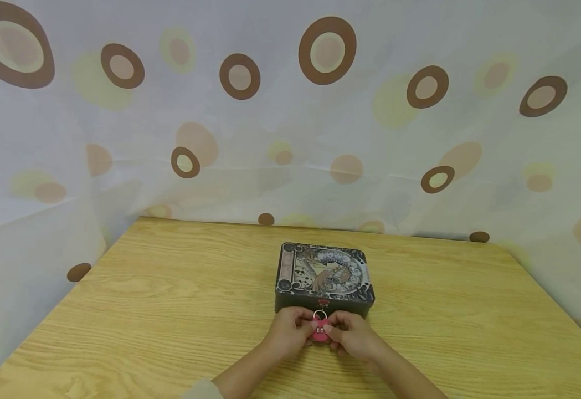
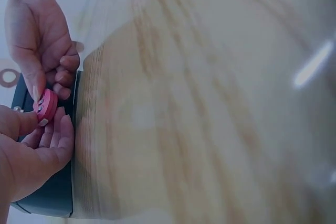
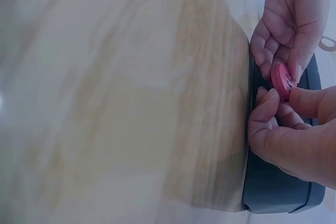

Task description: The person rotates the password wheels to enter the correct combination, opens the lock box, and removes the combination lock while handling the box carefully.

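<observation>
A pink combination padlock (image 1: 320, 331) with number dials and a silver shackle (image 1: 320, 314) hangs in front of a dark decorated tin box (image 1: 327, 271). Its shackle is up against the red-marked clasp (image 1: 323, 303) on the box's front. My left hand (image 1: 290, 331) pinches the padlock's left side, thumb on its face. From the other side my right hand (image 1: 354, 334) pinches it, thumb close to the dials. In the left wrist view the padlock (image 2: 46, 106) shows edge-on between both hands' fingertips. The right wrist view has the padlock (image 3: 283, 82) between the two thumbs.
The box stands on a light wood-grain table (image 1: 180, 299), its lid down. Behind the table hangs a pale cloth (image 1: 270, 122) printed with brown and yellow circles, which also covers both sides.
</observation>
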Tool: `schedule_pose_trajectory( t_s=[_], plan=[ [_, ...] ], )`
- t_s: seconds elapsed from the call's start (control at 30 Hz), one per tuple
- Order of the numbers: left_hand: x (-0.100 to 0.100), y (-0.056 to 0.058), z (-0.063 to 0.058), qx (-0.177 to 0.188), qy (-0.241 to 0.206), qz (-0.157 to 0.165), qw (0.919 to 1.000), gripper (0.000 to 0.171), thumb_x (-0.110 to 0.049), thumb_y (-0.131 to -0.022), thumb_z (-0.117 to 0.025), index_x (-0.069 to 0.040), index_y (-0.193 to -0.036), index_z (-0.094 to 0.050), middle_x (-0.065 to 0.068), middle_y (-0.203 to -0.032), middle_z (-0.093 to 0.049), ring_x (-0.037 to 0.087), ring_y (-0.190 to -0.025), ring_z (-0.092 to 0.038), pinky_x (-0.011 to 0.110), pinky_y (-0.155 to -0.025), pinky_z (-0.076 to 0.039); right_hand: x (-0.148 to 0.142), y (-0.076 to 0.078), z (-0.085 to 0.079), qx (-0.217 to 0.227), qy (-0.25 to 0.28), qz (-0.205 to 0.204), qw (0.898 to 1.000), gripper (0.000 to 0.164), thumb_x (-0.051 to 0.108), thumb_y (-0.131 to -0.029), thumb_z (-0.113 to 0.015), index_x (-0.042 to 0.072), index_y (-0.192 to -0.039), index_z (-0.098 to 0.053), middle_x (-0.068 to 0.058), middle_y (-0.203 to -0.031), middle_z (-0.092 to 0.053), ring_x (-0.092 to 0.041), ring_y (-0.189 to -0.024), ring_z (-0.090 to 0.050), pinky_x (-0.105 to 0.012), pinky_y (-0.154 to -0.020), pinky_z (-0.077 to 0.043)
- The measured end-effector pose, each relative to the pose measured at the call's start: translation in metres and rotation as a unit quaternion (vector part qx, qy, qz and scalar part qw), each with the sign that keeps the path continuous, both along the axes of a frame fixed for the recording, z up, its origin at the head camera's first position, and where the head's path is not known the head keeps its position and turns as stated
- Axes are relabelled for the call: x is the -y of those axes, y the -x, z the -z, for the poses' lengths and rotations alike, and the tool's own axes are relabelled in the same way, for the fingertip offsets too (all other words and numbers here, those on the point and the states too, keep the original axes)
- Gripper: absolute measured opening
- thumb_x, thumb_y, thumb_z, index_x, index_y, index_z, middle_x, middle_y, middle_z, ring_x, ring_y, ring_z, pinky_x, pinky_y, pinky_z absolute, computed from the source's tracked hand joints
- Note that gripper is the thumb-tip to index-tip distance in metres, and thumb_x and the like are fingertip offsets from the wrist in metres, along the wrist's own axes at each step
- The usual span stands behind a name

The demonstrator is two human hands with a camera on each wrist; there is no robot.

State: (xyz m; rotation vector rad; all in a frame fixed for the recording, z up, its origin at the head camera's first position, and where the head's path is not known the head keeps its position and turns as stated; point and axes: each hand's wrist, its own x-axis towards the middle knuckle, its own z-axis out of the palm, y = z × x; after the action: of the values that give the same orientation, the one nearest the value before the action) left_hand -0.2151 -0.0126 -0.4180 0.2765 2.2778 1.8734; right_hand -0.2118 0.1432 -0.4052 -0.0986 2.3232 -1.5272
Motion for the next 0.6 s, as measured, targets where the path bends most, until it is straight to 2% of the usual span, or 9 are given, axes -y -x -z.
schedule_pose_trajectory(
  t_s=[0.6],
  plan=[
    [0.0017, 0.0001, 0.0, 0.003, -0.003, 0.001, 1.0, 0.019, 0.006, -0.084, -0.059, 0.014, -0.101, -0.059, 0.015, -0.081, -0.062, 0.011, -0.067, -0.056, 0.029, -0.061, -0.056, 0.0005, -0.0004, 0.0009, 0.0, 0.005, 0.007, 1.0, 0.011, 0.006, -0.092, -0.051, -0.005, -0.091, -0.053, 0.0, -0.067, -0.049, -0.012, -0.063, -0.048, -0.025, -0.055, -0.043]
  ],
)
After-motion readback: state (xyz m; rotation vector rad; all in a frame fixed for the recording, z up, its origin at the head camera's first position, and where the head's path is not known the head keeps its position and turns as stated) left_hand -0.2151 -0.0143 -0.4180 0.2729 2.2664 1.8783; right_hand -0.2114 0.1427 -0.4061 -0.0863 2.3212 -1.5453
